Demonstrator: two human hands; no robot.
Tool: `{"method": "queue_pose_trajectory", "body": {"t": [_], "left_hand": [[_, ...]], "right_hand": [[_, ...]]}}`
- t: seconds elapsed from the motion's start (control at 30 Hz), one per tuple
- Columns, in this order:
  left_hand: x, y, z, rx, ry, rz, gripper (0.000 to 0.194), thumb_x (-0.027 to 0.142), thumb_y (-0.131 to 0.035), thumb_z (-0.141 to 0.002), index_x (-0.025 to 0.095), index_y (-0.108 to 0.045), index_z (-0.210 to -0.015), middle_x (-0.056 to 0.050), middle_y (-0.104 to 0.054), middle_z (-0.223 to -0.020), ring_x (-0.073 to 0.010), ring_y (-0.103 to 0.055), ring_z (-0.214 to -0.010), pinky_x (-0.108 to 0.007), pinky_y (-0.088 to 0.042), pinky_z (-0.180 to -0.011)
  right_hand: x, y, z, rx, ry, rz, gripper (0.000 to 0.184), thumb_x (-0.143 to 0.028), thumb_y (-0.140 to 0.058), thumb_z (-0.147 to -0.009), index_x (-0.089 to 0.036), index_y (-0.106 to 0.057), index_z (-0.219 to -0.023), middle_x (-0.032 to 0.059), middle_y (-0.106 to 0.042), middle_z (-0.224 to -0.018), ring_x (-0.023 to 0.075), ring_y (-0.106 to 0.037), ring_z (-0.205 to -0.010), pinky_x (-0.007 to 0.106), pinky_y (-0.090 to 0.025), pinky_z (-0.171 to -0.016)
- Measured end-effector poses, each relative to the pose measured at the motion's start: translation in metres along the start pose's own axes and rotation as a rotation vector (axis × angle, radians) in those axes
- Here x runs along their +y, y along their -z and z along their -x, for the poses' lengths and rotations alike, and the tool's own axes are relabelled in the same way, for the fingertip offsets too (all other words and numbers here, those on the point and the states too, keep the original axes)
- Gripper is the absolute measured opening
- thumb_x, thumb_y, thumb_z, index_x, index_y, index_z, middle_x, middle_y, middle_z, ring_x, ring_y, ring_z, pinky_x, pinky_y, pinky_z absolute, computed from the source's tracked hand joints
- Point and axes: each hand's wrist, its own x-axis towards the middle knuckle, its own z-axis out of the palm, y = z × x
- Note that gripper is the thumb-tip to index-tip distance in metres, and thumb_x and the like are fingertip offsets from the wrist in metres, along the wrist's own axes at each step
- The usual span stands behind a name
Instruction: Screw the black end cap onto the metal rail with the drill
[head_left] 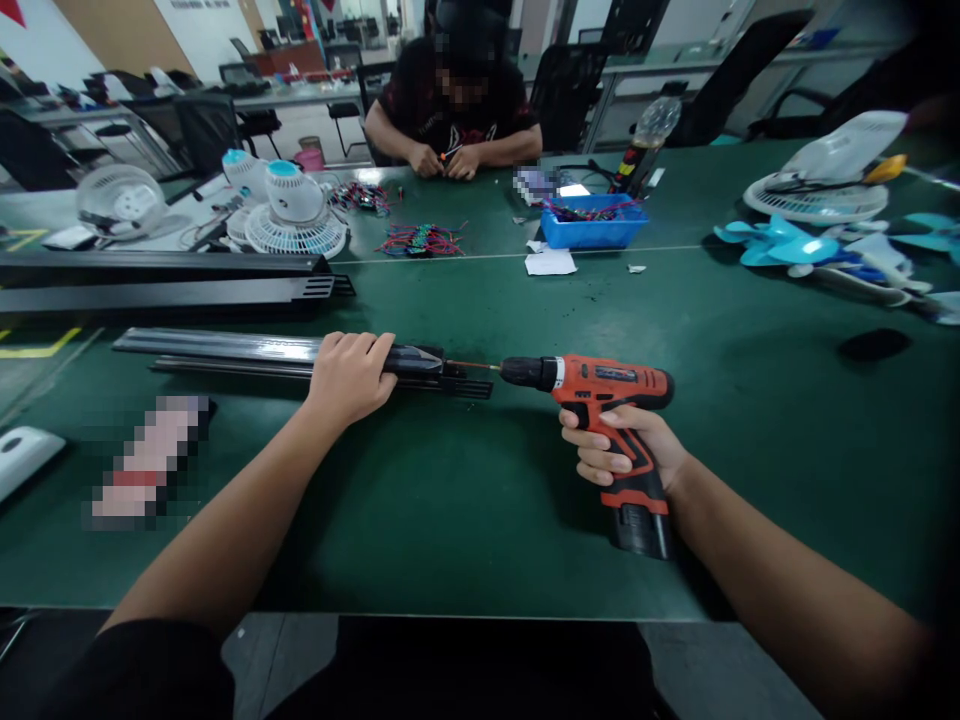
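My right hand (619,445) is wrapped round the handle of an orange and black cordless drill (611,385), which points left. From its chuck a thin bit (472,365) reaches to the right end of a long black bar (225,345). Whether the tip is inside the bar or only touching it I cannot tell. My left hand (351,375) grips this bar near that end, fingers over the top. Just in front of it lies another dark slotted strip (450,386), partly hidden by the bar and hand.
More long black strips (165,290) lie behind on the left, beside white fan parts (296,215). A blue bin (592,222) with wires stands farther back. Blue fan blades (787,243) lie at right, a blurred phone-like object (154,460) at left. A person (457,110) works opposite.
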Motion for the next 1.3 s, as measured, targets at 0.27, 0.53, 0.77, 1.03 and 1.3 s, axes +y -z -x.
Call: {"method": "queue_pose_trajectory", "body": {"t": [0.27,0.53,0.77,1.03,1.3], "left_hand": [[-0.01,0.001,0.0,0.009,0.025,0.145,0.049,0.063,-0.07,-0.083,0.027,-0.076,-0.116,-0.015,-0.072,-0.11,-0.0418,-0.061,-0.116,-0.052,-0.035,-0.109],[-0.019,-0.008,-0.001,0.054,-0.066,-0.024,0.062,0.074,-0.049,-0.095,0.022,-0.075,-0.115,-0.017,-0.074,-0.106,-0.0395,-0.065,-0.106,-0.05,-0.04,-0.097],[-0.023,-0.01,-0.001,0.142,-0.239,-0.321,0.077,0.077,-0.024,-0.102,0.019,-0.074,-0.11,-0.015,-0.076,-0.095,-0.0336,-0.067,-0.087,-0.047,-0.045,-0.079],[-0.022,-0.011,-0.002,0.168,-0.247,-0.339,0.078,0.077,-0.023,-0.102,0.019,-0.074,-0.11,-0.014,-0.077,-0.096,-0.0322,-0.068,-0.087,-0.046,-0.045,-0.078],[-0.022,-0.011,-0.002,0.165,-0.247,-0.351,0.078,0.077,-0.023,-0.102,0.018,-0.074,-0.11,-0.013,-0.078,-0.097,-0.0318,-0.069,-0.088,-0.045,-0.045,-0.078]], "right_hand": [[0.004,-0.001,0.002,-0.032,0.031,0.026,0.028,-0.034,-0.073,-0.094,-0.014,-0.062,-0.109,-0.0065,-0.055,-0.071,0.0054,-0.045,-0.044,0.026,-0.055,-0.057],[0.005,0.0,0.003,-0.055,0.033,0.049,0.021,-0.027,-0.07,-0.095,-0.013,-0.066,-0.111,-0.0033,-0.061,-0.079,0.0046,-0.048,-0.048,0.026,-0.057,-0.061],[0.006,-0.001,0.004,-0.036,0.051,0.101,0.021,-0.026,-0.071,-0.092,-0.012,-0.07,-0.108,0.004,-0.07,-0.096,0.0051,-0.051,-0.049,0.027,-0.057,-0.061],[0.008,-0.002,0.004,-0.008,0.037,0.095,0.019,-0.025,-0.072,-0.09,-0.015,-0.07,-0.106,0.0024,-0.068,-0.092,0.0048,-0.048,-0.048,0.027,-0.056,-0.06],[0.006,-0.002,0.005,0.02,0.028,0.079,0.023,-0.025,-0.077,-0.088,-0.011,-0.074,-0.106,0.002,-0.068,-0.085,0.005,-0.051,-0.05,0.024,-0.053,-0.062]]}}
